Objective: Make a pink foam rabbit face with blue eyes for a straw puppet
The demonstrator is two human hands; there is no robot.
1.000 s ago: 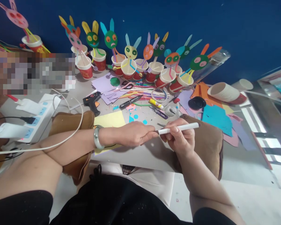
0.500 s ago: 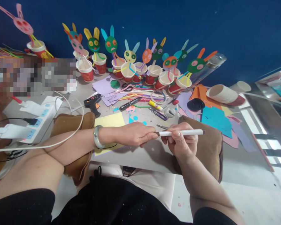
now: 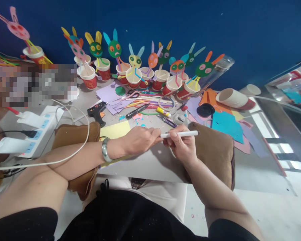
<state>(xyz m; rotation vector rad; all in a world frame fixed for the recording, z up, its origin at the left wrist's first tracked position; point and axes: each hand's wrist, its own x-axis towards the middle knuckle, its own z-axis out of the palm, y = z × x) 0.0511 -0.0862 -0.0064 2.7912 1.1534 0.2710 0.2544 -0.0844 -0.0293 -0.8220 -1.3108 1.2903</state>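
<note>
My right hand [image 3: 182, 145] is closed around a slim white pen [image 3: 187, 134], held nearly level above the near part of the table. The pen's left end meets the fingertips of my left hand [image 3: 142, 139]. Those fingers are curled and pinched together, and whatever lies between them is hidden. Under my left forearm and hand is a sheet of pale yellow paper [image 3: 116, 130], partly covered. Just beyond my hands lie a purple-handled tool [image 3: 167, 121], a yellow glue stick [image 3: 163, 112] and a black marker [image 3: 137, 111].
Paper cups with rabbit-faced paper figures [image 3: 134, 77] line the back. A glue gun [image 3: 97, 113], a power strip [image 3: 41, 132] and a looping white cable [image 3: 86, 140] are on the left. Brown cushions [image 3: 213, 154] flank my arms; blue paper [image 3: 227, 127] and stacked cups [image 3: 234, 99] lie right.
My right hand has moved left with the white pen. My left hand has become more curled and turned, beside the pen's left end. The view has shifted slightly.
</note>
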